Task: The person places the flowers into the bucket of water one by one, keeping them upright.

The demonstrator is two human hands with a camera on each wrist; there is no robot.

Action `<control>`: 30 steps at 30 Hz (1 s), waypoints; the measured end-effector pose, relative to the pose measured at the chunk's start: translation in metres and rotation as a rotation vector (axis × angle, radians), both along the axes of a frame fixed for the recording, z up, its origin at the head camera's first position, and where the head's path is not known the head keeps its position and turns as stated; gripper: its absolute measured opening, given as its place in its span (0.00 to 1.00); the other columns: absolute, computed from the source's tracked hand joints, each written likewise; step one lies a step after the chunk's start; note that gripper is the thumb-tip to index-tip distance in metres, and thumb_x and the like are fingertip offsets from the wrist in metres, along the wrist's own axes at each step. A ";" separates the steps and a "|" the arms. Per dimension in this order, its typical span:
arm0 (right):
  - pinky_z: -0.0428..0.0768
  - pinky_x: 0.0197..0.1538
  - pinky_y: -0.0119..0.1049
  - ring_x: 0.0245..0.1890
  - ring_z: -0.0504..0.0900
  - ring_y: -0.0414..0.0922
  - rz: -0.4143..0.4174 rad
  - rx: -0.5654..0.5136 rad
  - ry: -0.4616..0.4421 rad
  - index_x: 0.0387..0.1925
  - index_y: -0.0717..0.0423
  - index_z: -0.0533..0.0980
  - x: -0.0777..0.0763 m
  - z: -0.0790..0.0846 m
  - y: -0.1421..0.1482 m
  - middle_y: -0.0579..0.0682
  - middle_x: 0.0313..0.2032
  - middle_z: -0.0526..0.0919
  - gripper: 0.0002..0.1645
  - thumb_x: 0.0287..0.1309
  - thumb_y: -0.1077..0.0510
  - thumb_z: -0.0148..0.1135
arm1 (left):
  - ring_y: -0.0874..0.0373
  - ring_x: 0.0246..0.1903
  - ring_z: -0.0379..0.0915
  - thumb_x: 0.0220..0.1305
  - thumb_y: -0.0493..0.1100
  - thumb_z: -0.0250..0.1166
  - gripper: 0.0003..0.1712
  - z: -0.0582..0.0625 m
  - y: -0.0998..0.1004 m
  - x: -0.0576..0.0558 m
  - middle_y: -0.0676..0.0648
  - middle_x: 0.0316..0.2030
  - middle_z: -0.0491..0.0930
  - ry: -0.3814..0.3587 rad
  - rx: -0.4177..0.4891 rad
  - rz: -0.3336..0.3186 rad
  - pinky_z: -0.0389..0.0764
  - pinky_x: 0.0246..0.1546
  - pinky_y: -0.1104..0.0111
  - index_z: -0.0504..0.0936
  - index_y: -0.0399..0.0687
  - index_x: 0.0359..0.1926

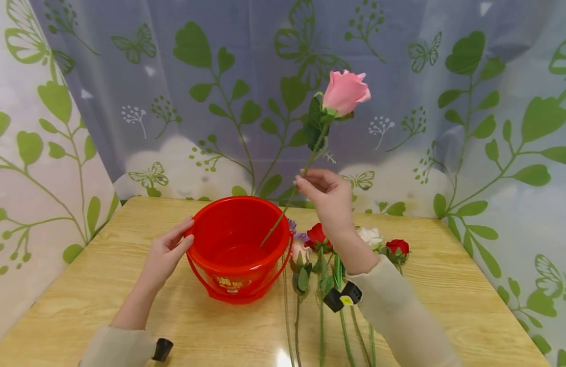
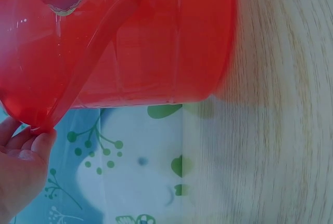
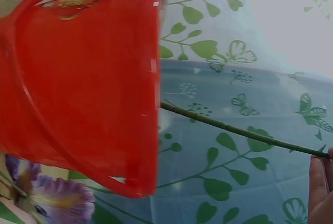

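A red plastic bucket (image 1: pixel 237 216) stands upright on the table, its handle folded down across the front. My left hand (image 1: pixel 165 255) grips its left rim by the handle joint, thumb and fingers on either side, as the left wrist view also shows. High over the bucket's right side, my right hand (image 1: pixel 330 199) pinches the thin green stem of a pink artificial rose (image 1: pixel 345 93) between thumb and fingers. The bloom points up and to the right. Its stem (image 3: pixel 234 130) slants down past the rim, and the lower end is inside the bucket.
Right of the bucket lie several artificial flowers: a pale pink rose (image 1: pixel 301 253), red roses (image 1: pixel 317 234), a white flower (image 1: pixel 370 236) and a purple flower (image 3: pixel 62 198). Their stems run toward the front edge of the wooden table (image 1: pixel 246 331). A patterned curtain (image 1: pixel 246 66) hangs behind.
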State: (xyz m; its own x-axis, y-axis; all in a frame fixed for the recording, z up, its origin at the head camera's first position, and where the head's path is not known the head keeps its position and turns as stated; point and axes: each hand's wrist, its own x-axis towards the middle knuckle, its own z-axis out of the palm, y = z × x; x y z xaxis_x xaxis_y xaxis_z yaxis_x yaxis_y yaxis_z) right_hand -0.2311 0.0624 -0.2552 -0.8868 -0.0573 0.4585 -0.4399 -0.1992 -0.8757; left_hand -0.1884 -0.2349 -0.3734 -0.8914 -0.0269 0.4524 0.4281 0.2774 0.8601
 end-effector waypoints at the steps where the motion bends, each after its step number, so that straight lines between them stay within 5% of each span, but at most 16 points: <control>1: 0.78 0.42 0.39 0.33 0.79 0.43 -0.005 0.015 -0.006 0.37 0.71 0.75 -0.001 -0.003 -0.002 0.56 0.34 0.80 0.11 0.50 0.68 0.60 | 0.61 0.56 0.60 0.60 0.32 0.55 0.22 0.000 0.000 0.000 0.33 0.57 0.63 0.001 -0.002 0.000 0.66 0.45 0.82 0.67 0.27 0.55; 11: 0.78 0.41 0.35 0.36 0.79 0.43 -0.040 0.157 -0.040 0.40 0.66 0.76 -0.010 -0.035 -0.017 0.58 0.35 0.80 0.13 0.49 0.66 0.62 | 0.46 0.57 0.58 0.60 0.33 0.56 0.23 0.000 0.001 -0.001 0.35 0.57 0.63 -0.007 -0.012 0.000 0.66 0.45 0.82 0.66 0.28 0.56; 22: 0.78 0.40 0.35 0.35 0.78 0.47 -0.041 0.265 -0.029 0.39 0.66 0.76 -0.013 -0.057 -0.031 0.56 0.34 0.80 0.13 0.49 0.66 0.62 | 0.61 0.56 0.60 0.60 0.32 0.55 0.22 0.001 0.001 0.000 0.34 0.56 0.64 0.006 -0.013 0.007 0.66 0.45 0.82 0.67 0.27 0.55; 30: 0.78 0.38 0.36 0.35 0.78 0.49 -0.031 0.342 -0.022 0.39 0.68 0.76 -0.012 -0.068 -0.041 0.57 0.33 0.80 0.14 0.48 0.65 0.64 | 0.61 0.56 0.60 0.60 0.32 0.55 0.22 -0.001 0.000 0.000 0.34 0.56 0.64 0.008 0.003 0.007 0.66 0.46 0.82 0.67 0.26 0.55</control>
State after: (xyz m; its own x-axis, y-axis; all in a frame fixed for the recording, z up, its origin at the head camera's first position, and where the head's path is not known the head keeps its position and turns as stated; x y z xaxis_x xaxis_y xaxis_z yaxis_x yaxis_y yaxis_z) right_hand -0.2434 0.0217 -0.3228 -0.9002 -0.1768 0.3980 -0.4212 0.1208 -0.8989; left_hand -0.1882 -0.2351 -0.3745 -0.8875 -0.0345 0.4595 0.4331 0.2779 0.8574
